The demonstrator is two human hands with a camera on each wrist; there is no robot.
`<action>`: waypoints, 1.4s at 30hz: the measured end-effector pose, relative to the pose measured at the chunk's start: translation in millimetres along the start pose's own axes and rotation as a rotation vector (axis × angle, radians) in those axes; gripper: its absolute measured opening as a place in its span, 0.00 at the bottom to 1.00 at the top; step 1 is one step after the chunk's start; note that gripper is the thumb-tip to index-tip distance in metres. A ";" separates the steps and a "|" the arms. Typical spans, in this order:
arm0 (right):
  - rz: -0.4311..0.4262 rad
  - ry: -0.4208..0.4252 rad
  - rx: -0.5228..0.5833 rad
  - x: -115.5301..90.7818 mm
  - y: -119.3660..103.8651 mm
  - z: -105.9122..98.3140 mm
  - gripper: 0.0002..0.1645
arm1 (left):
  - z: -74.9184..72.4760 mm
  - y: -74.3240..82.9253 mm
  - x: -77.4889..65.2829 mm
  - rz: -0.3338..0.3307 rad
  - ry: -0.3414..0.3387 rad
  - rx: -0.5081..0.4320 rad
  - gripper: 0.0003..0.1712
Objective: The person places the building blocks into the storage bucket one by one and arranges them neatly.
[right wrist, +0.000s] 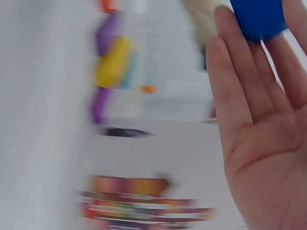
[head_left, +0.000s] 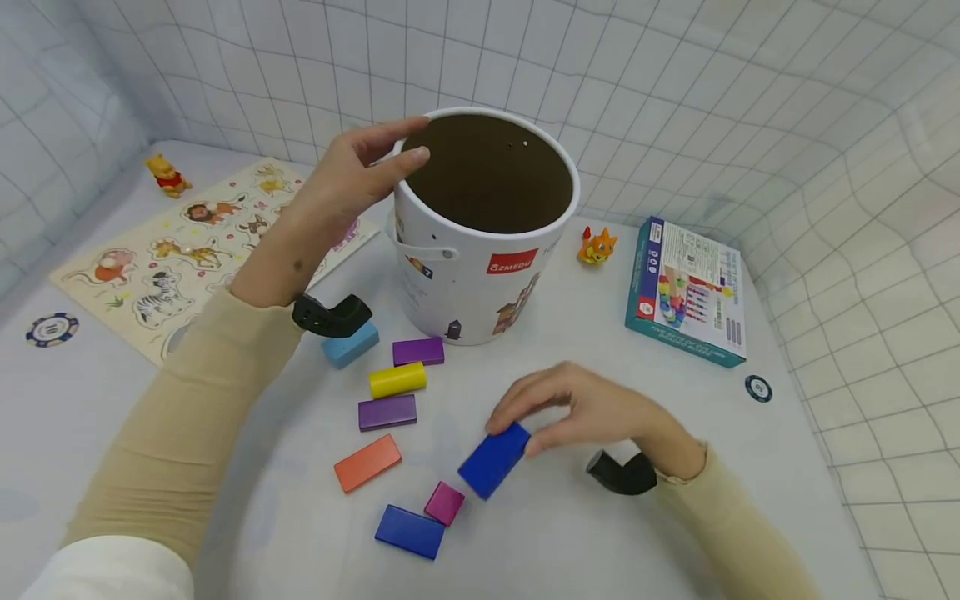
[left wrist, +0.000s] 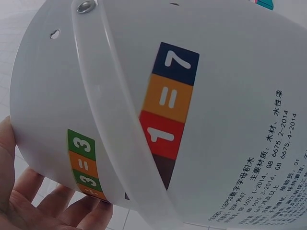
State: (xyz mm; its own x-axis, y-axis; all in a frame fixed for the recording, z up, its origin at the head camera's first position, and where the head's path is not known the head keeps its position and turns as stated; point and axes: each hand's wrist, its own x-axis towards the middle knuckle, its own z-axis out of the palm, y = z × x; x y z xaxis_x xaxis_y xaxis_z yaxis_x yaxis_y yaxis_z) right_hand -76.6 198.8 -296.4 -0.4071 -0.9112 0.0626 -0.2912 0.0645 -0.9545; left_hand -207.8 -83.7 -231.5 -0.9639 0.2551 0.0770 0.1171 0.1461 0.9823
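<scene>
Your partly open left hand [head_left: 360,171] grips a white, printed, cylindrical bucket's [head_left: 480,279] rim; your half-closed right hand [head_left: 581,408] pinches a glossy blue rectangular block [head_left: 495,461] over the white counter [head_left: 585,533].

1. I have the blue block [head_left: 493,462] at the fingertips of the right grip [head_left: 581,408]: a plain, flat-faced rectangular piece, tilted, its free end pointing toward the near left corner of the desk [head_left: 600,542]. Whether that end touches the surface, I can't tell.
2. I see the bucket [head_left: 468,296] upright near the middle of the desk's far edge: round, white, open-topped, dark brown inside, with colourful prints, a red label [head_left: 512,262] and a white handle [head_left: 422,251] lowered against its side. The left grip [head_left: 360,171] pinches its rim from the left.
</scene>
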 end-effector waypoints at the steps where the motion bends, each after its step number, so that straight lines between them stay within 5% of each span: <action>1: -0.040 0.058 0.001 3.2 -13.2 -9.9 0.18 | 0.6 -0.3 0.5 -0.001 0.001 -0.001 0.28; 4: -0.154 0.307 -0.046 16.6 -52.0 -36.6 0.16 | 2.0 -1.0 2.2 -0.002 -0.001 -0.008 0.27; 7: -0.158 0.581 -0.063 34.9 -76.6 -60.9 0.14 | 3.0 -1.6 4.0 0.004 -0.006 -0.017 0.27; 9: -0.083 0.725 -0.070 48.0 -83.5 -76.6 0.14 | 3.3 -1.9 5.0 0.008 -0.008 -0.020 0.27; 12: 0.091 0.830 -0.109 68.0 -83.3 -99.6 0.15 | 3.0 -1.9 5.7 0.003 -0.002 -0.015 0.27; 17: 0.354 0.793 -0.294 91.8 -74.6 -128.7 0.16 | 2.7 -2.7 5.5 -0.006 -0.008 -0.008 0.27; 26: 0.491 0.529 -0.610 112.2 -67.3 -148.8 0.18 | 2.2 -1.0 4.9 -0.008 -0.010 -0.009 0.27; 29: 0.423 0.605 -0.616 109.5 -63.1 -144.7 0.18 | 3.4 -0.5 5.3 -0.017 -0.004 -0.014 0.27; 36: 0.039 0.953 -0.530 80.8 -50.3 -106.8 0.16 | 4.8 -1.6 5.7 -0.016 -0.006 -0.024 0.27; 42: -0.086 0.976 -0.131 64.1 -26.7 -89.2 0.25 | 4.6 -3.2 7.4 -0.004 0.004 0.005 0.27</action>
State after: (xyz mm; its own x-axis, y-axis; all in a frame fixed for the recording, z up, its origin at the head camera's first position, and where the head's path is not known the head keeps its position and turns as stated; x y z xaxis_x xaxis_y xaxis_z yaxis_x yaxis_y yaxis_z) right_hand -172.1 175.0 -240.9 -0.8982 -0.1831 0.3997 -0.4230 0.1118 -0.8992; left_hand -214.3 -77.9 -234.9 -0.9653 0.2505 0.0738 0.1146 0.1523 0.9817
